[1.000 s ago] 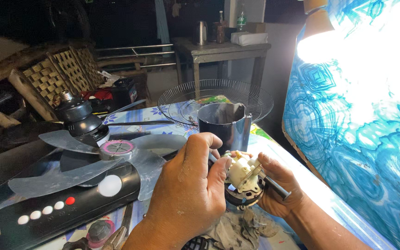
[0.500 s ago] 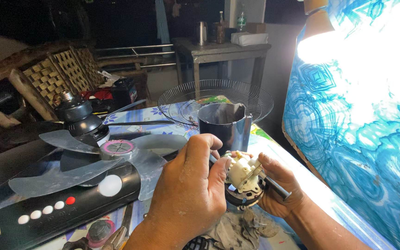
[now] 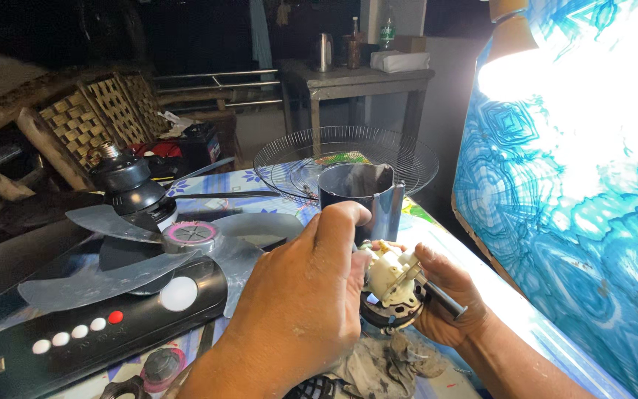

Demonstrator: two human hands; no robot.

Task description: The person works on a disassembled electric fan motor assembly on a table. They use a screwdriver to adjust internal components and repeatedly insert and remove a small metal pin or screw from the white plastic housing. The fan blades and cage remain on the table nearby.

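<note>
Your left hand [image 3: 300, 295] and right hand [image 3: 444, 299] both grip the cream plastic motor part [image 3: 389, 277]. It sits above the patterned tablecloth [image 3: 256, 181], with a grey metal table [image 3: 367, 77] far behind.

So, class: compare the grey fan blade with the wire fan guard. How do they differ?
The fan blade is solid grey with broad paddles and a pink hub; the fan guard is an open mesh of thin wires. The blade lies by the left hand; the guard lies farther back. Both are round and rest on the table.
</note>
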